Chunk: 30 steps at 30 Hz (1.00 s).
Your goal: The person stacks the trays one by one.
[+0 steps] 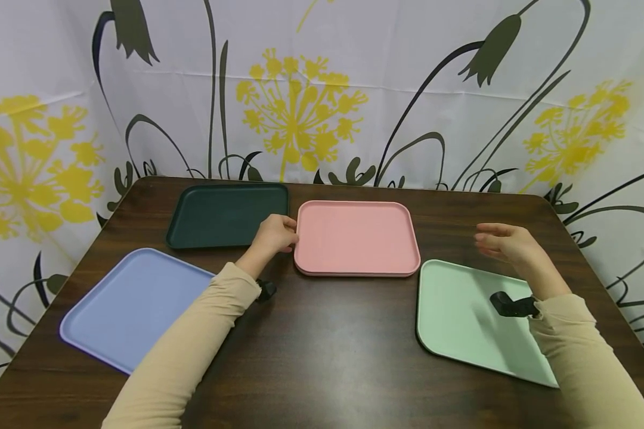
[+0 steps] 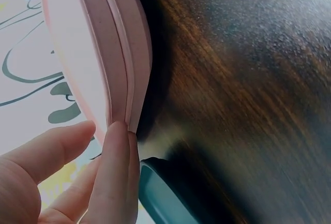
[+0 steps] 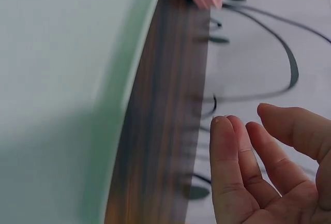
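Observation:
Two pink trays (image 1: 358,237) lie stacked at the middle of the far half of the table; in the left wrist view their rims (image 2: 116,48) show one over the other. At the stack's left edge, my left hand (image 1: 276,233) touches the rims with fairly straight fingers (image 2: 111,167). The thumb is held apart from those fingers, close by the upper rim. My right hand (image 1: 507,245) hovers above the far edge of a light green tray (image 1: 472,316), holding nothing. Its fingers (image 3: 225,157) are loosely extended, with the thumb apart from them.
A dark green tray (image 1: 225,214) lies at the back left, just left of the pink stack. Nearer on the left is a blue tray (image 1: 139,304), partly hidden by the left sleeve (image 1: 193,339). Behind the brown wooden table (image 1: 322,357) hangs a flowered curtain (image 1: 397,71).

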Available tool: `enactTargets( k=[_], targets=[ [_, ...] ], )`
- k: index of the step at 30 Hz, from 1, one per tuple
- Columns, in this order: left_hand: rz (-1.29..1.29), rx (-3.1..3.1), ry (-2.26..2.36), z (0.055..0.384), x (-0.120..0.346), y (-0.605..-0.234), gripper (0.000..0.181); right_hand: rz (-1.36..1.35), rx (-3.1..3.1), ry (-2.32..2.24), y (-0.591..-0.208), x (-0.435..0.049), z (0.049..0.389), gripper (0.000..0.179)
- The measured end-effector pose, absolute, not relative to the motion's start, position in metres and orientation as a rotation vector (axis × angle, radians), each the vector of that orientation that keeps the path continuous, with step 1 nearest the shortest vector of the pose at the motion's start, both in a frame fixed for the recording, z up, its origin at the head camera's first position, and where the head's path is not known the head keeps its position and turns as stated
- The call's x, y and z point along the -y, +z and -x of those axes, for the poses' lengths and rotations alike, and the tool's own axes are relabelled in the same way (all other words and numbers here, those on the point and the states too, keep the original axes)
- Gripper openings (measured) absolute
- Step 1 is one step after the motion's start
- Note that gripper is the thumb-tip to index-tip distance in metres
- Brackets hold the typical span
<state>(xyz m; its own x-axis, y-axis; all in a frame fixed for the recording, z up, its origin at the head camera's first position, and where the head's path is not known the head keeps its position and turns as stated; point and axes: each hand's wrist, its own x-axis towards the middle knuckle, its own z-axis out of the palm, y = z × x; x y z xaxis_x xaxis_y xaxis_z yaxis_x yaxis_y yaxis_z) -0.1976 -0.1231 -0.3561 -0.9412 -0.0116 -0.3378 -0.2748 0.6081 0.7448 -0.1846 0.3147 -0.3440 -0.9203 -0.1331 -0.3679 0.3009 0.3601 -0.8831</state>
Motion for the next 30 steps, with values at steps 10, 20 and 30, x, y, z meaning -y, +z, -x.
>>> enactTargets(
  k=[10,20,30],
  targets=[
    [0.188,-2.69,1.177,0.197,0.12,-0.354,0.043,-0.256,-2.116,-1.748,-0.343,-0.369,0.17,0.035],
    [0.149,-2.675,1.322,0.194,0.1,-0.35,0.037,-0.29,-2.001,-1.873,-0.353,-0.401,0.155,0.037],
    [-0.025,-2.509,1.459,0.18,0.052,-0.351,0.034,-0.313,-1.965,-1.875,-0.36,-0.42,0.144,0.039]
  ],
)
